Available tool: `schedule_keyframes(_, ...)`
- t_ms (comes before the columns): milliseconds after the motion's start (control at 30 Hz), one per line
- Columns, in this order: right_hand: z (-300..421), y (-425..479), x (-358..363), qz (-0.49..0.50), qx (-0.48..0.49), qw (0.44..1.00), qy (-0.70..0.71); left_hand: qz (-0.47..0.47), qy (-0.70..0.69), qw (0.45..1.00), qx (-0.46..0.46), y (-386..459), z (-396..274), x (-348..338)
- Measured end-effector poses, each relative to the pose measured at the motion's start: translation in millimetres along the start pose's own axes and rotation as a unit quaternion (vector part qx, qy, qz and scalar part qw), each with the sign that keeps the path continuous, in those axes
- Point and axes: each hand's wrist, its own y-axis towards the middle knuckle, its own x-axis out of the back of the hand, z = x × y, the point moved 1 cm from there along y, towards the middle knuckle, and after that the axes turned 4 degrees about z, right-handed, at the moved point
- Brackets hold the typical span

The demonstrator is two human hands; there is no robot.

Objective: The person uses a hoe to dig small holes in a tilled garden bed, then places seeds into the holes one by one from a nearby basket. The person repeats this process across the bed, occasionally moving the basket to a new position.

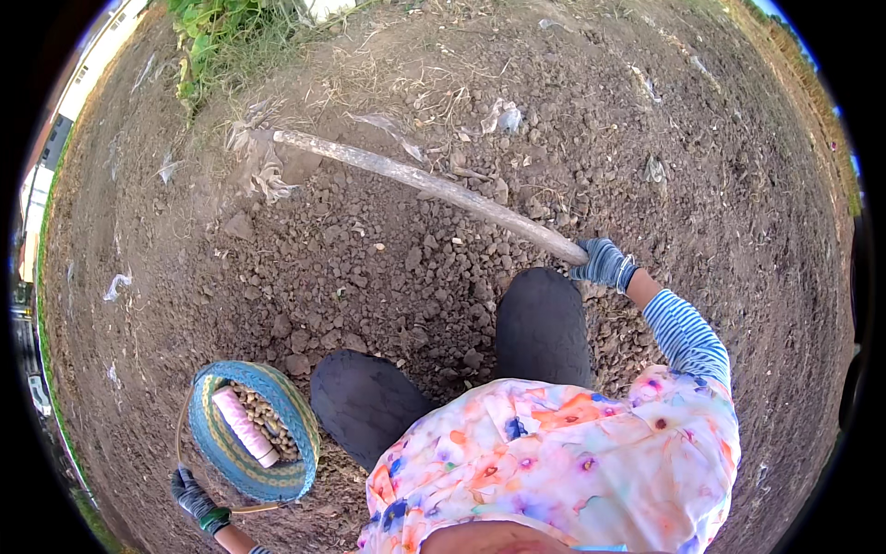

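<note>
My right hand [601,264], in a grey striped knit glove, grips the near end of a long wooden tool handle [422,181]. The handle slants away to the upper left. Its far end meets a tangle of torn plastic film [259,149] on the soil, and no tool head can be made out there. At lower left my left hand [196,495], gloved alike, holds the curved handle [181,433] of a blue and yellow woven basket [208,453]. Inside lie small tan pods that look like peanuts [266,422] and a pink cylindrical bottle [243,426].
Loose, cloddy soil [415,277] surrounds my bent knees in dark trousers [543,325]. Scraps of plastic film [504,116] are scattered about. Green leafy plants [214,41] grow at the top left. Buildings [90,83] stand beyond the field's left edge.
</note>
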Motion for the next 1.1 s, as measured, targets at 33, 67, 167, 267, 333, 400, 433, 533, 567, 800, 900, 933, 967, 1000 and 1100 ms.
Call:
schedule_keyframes(33,-15,-19,-4,-0.008,-0.031,0.999,-0.020,0.030,-0.023,0.999,-0.032,6,-48,-35)
schedule_keyframes(67,-32,-38,-11,-0.029,-0.041,0.998,-0.025,0.046,-0.028,0.994,-0.090,24,-74,-61)
schedule_keyframes(167,-88,-98,-43,-0.039,-0.114,0.992,0.028,0.083,-0.021,0.981,-0.174,56,-169,-148)
schedule_keyframes(267,-153,-170,-113,-0.046,-0.143,0.983,0.107,0.129,-0.028,0.953,-0.273,59,-271,-223)
schedule_keyframes(333,-139,-210,-132,0.068,-0.267,0.905,0.325,0.156,0.009,0.933,-0.323,49,-336,-262)
schedule_keyframes(400,-141,-229,-150,0.090,-0.306,0.852,0.414,0.159,0.066,0.904,-0.391,41,-378,-317)
schedule_keyframes(433,-138,-227,-148,0.107,-0.318,0.842,0.421,0.178,0.077,0.896,-0.399,29,-394,-340)
schedule_keyframes(533,-123,-185,-138,0.153,-0.270,0.874,0.374,0.212,0.090,0.879,-0.417,25,-420,-405)
schedule_keyframes(567,-154,-162,-181,0.095,-0.226,0.907,0.342,0.226,0.066,0.874,-0.425,29,-426,-441)
schedule_keyframes(800,-138,-35,-103,-0.033,-0.186,0.957,0.220,0.124,0.398,0.762,-0.496,-87,-515,-456)
schedule_keyframes(900,-156,-36,-104,-0.063,-0.110,0.949,0.287,0.157,0.402,0.772,-0.466,-54,-497,-464)
schedule_keyframes(933,-161,-42,-92,-0.030,-0.113,0.943,0.312,0.177,0.404,0.777,-0.449,-56,-494,-460)
schedule_keyframes(967,-164,-52,-76,0.002,-0.117,0.934,0.339,0.197,0.406,0.780,-0.433,-59,-495,-453)
schedule_keyframes(1000,-169,-66,-70,-0.028,-0.116,0.926,0.359,0.198,0.415,0.789,-0.409,-62,-493,-450)
schedule_keyframes(1100,-191,-111,-22,-0.035,-0.107,0.886,0.450,0.194,0.469,0.780,-0.366,-83,-495,-436)
